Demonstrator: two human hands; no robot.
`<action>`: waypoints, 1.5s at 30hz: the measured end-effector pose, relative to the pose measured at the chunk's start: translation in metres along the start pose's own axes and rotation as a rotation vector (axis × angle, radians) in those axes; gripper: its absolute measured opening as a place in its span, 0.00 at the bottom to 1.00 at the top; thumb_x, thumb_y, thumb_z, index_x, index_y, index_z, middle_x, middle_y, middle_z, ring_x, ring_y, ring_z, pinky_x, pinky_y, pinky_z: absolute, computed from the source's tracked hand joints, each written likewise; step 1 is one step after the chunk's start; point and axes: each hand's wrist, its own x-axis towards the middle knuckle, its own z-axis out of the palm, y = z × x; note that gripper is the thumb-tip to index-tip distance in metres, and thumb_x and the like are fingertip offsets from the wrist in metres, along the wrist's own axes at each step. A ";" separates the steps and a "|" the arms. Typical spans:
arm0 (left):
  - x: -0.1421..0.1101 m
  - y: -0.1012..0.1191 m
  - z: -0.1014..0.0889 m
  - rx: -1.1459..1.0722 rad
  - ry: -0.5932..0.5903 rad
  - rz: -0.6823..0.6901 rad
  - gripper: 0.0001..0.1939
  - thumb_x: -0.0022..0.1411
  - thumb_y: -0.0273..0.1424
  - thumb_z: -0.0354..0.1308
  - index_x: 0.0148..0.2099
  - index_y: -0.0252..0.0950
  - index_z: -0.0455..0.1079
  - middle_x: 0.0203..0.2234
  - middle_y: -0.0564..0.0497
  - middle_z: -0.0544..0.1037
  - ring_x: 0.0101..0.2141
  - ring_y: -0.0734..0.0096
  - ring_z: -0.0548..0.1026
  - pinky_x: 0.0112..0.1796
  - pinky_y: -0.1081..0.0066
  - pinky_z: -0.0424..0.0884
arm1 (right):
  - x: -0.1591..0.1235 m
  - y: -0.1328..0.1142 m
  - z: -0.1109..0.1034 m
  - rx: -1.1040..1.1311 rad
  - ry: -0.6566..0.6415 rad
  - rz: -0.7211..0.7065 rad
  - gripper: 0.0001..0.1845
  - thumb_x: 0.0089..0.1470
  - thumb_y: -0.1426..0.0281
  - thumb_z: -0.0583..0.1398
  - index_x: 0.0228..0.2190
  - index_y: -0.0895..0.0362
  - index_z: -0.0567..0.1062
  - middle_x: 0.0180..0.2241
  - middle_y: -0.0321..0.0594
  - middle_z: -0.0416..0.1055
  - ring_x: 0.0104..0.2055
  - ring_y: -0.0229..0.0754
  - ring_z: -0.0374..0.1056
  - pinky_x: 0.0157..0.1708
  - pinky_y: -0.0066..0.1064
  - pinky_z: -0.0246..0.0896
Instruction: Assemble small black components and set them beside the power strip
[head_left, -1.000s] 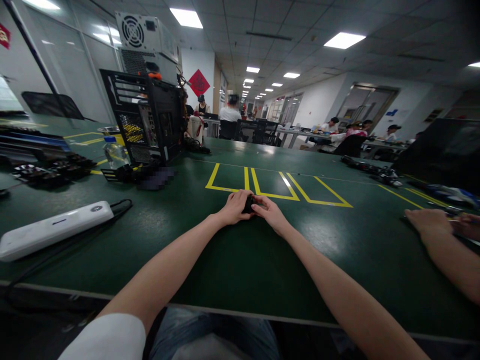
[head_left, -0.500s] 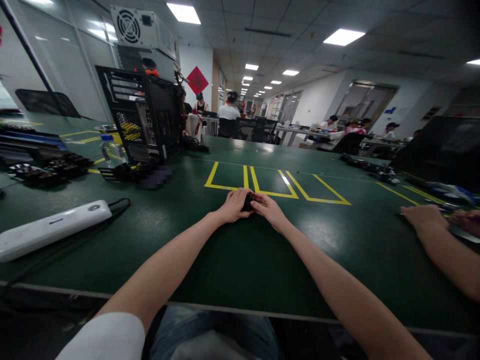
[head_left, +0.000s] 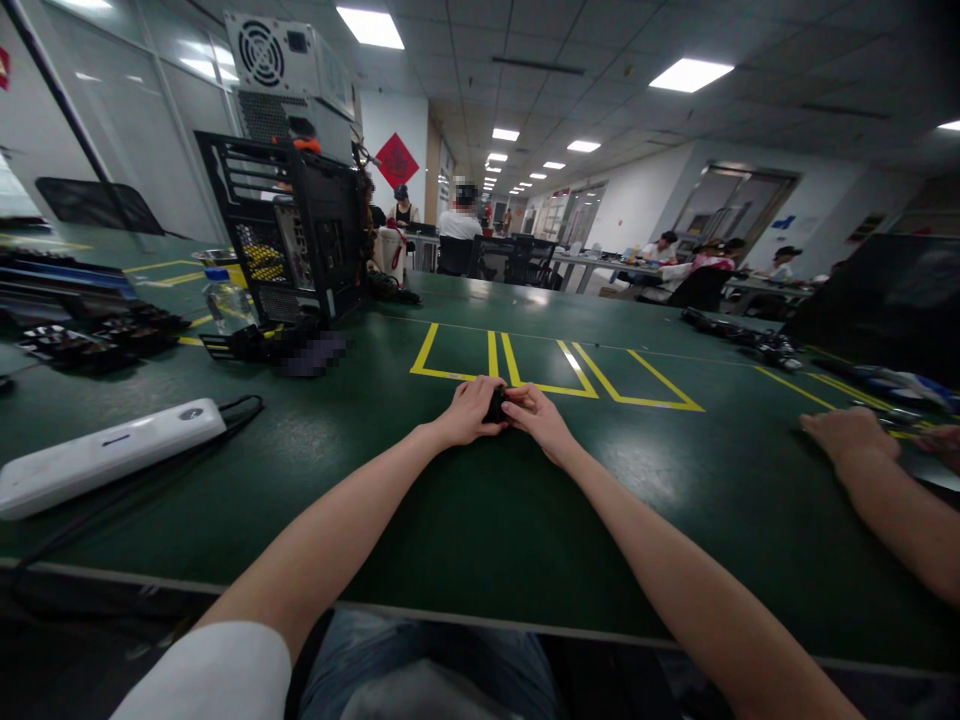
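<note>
Table point(head_left: 480, 540): smooth, semi-gloss. White device point(head_left: 112, 456): glossy plastic. Bottle point(head_left: 226, 302): clear plastic. Power supply point(head_left: 294, 62): dull metal. Sleeve point(head_left: 214, 675): matt cloth. Black part point(head_left: 496, 404): finish too small to tell.

- You can pass between your right hand point(head_left: 538, 418) and the co-worker's hand point(head_left: 851, 437).
- A white device point(head_left: 112, 455) blocks near left.
- The case point(head_left: 337, 240) blocks far left.

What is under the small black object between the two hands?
The green table shows nearby. The left hand and right hand cover the underside of the black object; table contact cannot be seen.
</note>
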 end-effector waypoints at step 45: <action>-0.001 -0.004 0.000 -0.004 -0.010 0.000 0.28 0.48 0.35 0.55 0.50 0.37 0.49 0.43 0.46 0.61 0.47 0.60 0.60 0.47 0.59 0.54 | 0.001 0.000 0.003 -0.015 -0.005 -0.042 0.15 0.41 0.65 0.60 0.34 0.53 0.64 0.40 0.37 0.63 0.37 0.37 0.65 0.39 0.36 0.63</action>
